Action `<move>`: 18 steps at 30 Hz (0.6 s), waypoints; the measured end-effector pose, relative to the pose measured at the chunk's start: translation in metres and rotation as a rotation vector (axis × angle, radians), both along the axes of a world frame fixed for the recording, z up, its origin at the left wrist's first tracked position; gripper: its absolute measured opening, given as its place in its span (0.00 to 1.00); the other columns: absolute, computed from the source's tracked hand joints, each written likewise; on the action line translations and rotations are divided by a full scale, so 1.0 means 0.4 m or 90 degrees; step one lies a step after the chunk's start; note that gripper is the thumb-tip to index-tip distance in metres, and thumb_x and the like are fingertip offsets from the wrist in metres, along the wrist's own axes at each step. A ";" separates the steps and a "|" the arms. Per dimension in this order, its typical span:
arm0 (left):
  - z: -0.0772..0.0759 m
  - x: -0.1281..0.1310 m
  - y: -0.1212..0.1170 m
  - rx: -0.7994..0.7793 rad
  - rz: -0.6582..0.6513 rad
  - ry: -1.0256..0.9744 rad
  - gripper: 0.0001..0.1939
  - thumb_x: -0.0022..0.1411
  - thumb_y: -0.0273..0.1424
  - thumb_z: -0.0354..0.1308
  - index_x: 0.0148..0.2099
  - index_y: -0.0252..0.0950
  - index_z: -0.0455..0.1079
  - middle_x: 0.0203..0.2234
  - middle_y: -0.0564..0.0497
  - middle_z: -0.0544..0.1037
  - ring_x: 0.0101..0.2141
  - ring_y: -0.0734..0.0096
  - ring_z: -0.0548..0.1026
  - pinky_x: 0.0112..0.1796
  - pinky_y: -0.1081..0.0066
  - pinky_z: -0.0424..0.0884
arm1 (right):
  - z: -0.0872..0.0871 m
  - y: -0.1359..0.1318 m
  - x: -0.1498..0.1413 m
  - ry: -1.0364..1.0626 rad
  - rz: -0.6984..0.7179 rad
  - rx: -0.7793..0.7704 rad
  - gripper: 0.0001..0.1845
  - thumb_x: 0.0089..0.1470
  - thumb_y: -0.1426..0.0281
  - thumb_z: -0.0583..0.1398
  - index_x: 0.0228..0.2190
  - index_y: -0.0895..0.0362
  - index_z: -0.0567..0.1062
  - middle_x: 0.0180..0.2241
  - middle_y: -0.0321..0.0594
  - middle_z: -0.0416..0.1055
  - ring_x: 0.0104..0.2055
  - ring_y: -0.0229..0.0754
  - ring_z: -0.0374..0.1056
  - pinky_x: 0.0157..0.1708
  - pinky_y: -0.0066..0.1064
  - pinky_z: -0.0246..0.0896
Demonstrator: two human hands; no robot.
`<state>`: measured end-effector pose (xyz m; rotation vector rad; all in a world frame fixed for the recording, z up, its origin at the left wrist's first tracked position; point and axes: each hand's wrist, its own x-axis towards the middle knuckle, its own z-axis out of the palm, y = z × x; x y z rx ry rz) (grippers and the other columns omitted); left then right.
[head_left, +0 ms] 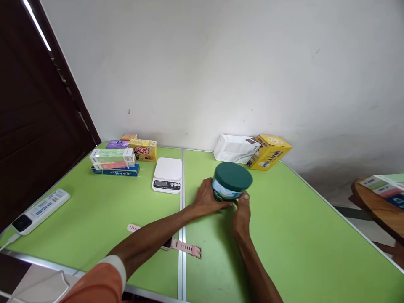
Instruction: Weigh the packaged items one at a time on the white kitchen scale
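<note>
A round tub with a dark green lid (232,180) sits on the green table (299,235), tilted slightly toward me. My left hand (206,198) wraps round its left side. My right hand (242,210) grips its lower right edge with fingers closed against it. A white kitchen scale (167,174) stands just left of the tub. A pink watch (179,246) lies on the table under my left forearm, partly hidden.
Stacked small boxes (115,162) and a yellow box (143,150) sit at the back left. A white box (235,148) and a yellow carton (269,151) lean by the wall. A white power strip (39,210) lies at the left edge. A wooden table (378,206) stands at right.
</note>
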<state>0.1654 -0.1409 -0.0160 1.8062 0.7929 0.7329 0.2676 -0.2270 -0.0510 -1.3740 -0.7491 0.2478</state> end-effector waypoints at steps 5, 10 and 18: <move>0.070 -0.186 0.094 0.098 0.136 -0.025 0.48 0.43 0.44 0.80 0.62 0.38 0.62 0.56 0.38 0.73 0.57 0.44 0.74 0.55 0.49 0.73 | 0.131 0.125 -0.173 -0.006 0.093 0.040 0.40 0.64 0.40 0.53 0.64 0.53 0.69 0.64 0.49 0.68 0.67 0.57 0.61 0.68 0.53 0.52; 0.119 -0.330 0.236 0.221 0.242 -0.004 0.44 0.44 0.43 0.79 0.59 0.37 0.65 0.53 0.40 0.76 0.55 0.46 0.76 0.53 0.51 0.74 | 0.204 0.278 -0.295 -0.014 0.218 0.042 0.41 0.64 0.38 0.51 0.64 0.53 0.69 0.63 0.49 0.69 0.66 0.54 0.62 0.67 0.50 0.54; 0.066 -0.408 0.344 0.221 0.256 0.070 0.44 0.47 0.44 0.78 0.60 0.34 0.65 0.56 0.33 0.75 0.58 0.40 0.74 0.55 0.48 0.72 | 0.172 0.387 -0.355 -0.021 0.259 -0.013 0.45 0.61 0.34 0.50 0.62 0.55 0.71 0.61 0.53 0.71 0.63 0.56 0.65 0.65 0.50 0.56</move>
